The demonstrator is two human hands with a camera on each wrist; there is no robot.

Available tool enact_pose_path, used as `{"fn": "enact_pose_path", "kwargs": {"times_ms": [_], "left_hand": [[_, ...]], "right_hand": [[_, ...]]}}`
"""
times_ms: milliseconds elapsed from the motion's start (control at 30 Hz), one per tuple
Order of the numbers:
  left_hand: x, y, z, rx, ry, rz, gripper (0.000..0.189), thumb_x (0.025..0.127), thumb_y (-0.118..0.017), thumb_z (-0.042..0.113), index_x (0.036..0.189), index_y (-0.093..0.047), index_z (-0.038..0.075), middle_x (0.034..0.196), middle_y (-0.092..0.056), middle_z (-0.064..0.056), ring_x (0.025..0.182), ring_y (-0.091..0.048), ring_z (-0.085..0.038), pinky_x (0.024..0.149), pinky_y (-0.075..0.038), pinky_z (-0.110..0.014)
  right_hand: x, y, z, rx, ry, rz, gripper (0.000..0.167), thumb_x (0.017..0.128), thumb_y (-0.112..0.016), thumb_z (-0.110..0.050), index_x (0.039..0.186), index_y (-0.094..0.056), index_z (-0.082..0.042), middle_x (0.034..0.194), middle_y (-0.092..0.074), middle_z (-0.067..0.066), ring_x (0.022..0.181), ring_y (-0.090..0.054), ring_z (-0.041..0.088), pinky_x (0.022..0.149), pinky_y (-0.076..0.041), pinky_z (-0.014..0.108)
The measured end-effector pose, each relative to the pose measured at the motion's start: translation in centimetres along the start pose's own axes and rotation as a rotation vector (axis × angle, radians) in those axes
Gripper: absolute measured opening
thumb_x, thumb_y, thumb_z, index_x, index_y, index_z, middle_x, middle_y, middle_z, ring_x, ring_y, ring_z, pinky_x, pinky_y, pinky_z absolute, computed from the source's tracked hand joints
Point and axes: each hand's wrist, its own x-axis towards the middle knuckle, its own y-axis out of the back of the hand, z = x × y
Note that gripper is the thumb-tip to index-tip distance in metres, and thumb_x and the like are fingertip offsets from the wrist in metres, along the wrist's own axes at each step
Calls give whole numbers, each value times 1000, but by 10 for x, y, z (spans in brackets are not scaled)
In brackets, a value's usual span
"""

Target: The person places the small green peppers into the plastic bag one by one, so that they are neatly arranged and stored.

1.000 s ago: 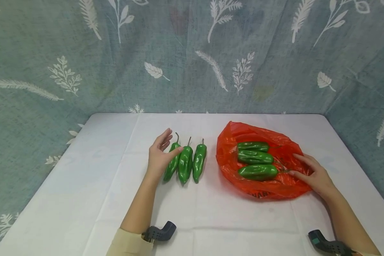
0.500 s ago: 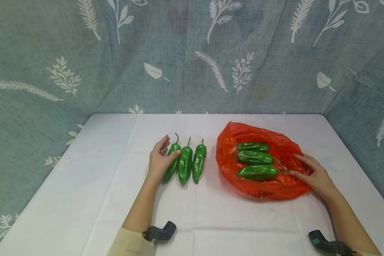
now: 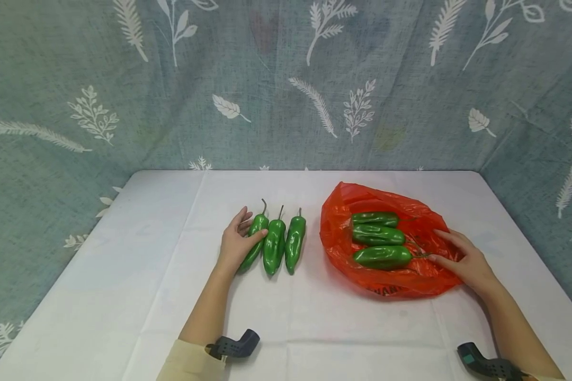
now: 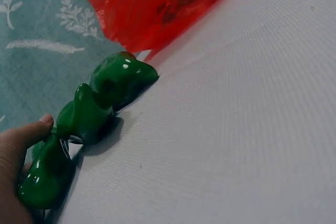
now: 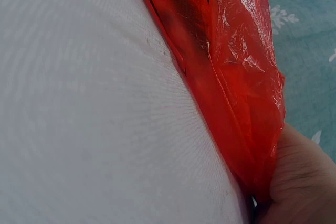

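Observation:
Three glossy green peppers lie side by side, stems away from me, left of the middle in the head view. My left hand (image 3: 234, 243) grips the leftmost pepper (image 3: 257, 225), its thumb over the top and its fingers along the far left side. Beside that one lie the middle pepper (image 3: 274, 248) and the right pepper (image 3: 295, 246). An open red plastic bag (image 3: 332, 233) lies to their right, with three more green peppers (image 3: 383, 257) in it, stems pointing right. My right hand (image 3: 469, 264) holds the bag's right edge, thumb inside its mouth.
A white cloth (image 3: 352, 338) covers the table. Behind it and at the sides hangs a grey-green curtain (image 3: 267, 106) with white leaf prints. Dark wrist camera mounts (image 3: 235, 345) sit on both wrists.
My left hand has come down and slightly nearer, its thumb and fingers closing round the leftmost pepper. The right hand and the bag have stayed put.

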Motion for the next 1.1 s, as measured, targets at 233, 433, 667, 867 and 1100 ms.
{"fn": "enact_pose_path", "kwargs": {"times_ms": [233, 433, 667, 867, 1100], "left_hand": [[1, 1, -2, 60, 23, -21, 79, 84, -72, 25, 149, -28, 10, 146, -41, -10, 135, -38, -25, 111, -30, -33], [1, 3, -2, 140, 49, -33, 76, 85, -70, 33, 147, -33, 10, 147, -40, -12, 136, -37, -27, 111, -31, -37], [-2, 4, 1, 181, 14, -18, 74, 84, -70, 34, 146, -36, 12, 144, -42, -16, 131, -41, -31, 109, -33, -44], [-5, 3, 3, 196, -30, 32, 70, 84, -70, 32, 145, -39, 14, 138, -46, -16, 118, -49, -31, 100, -42, -46], [-3, 5, 2, 203, -29, 49, 69, 83, -72, 28, 144, -41, 16, 138, -48, -13, 118, -50, -30, 101, -41, -46]], "right_hand": [[0, 0, 1, -5, -5, -5, 68, 87, -68, -20, 144, -35, -3, 148, -23, 30, 133, -18, 53, 99, -20, 72], [0, 0, 1, -12, -15, -8, 68, 87, -68, -21, 144, -35, -4, 148, -22, 30, 133, -18, 53, 98, -22, 73], [0, -1, 0, -9, -21, -8, 68, 87, -68, -21, 145, -35, -5, 148, -22, 30, 133, -18, 52, 97, -23, 73], [-1, 0, -2, -17, -29, -11, 69, 87, -68, -25, 144, -35, -5, 149, -22, 29, 134, -18, 52, 97, -23, 73], [0, 0, -1, -16, -27, -11, 69, 87, -68, -24, 144, -36, -5, 149, -22, 29, 134, -18, 52, 97, -24, 72]]}}
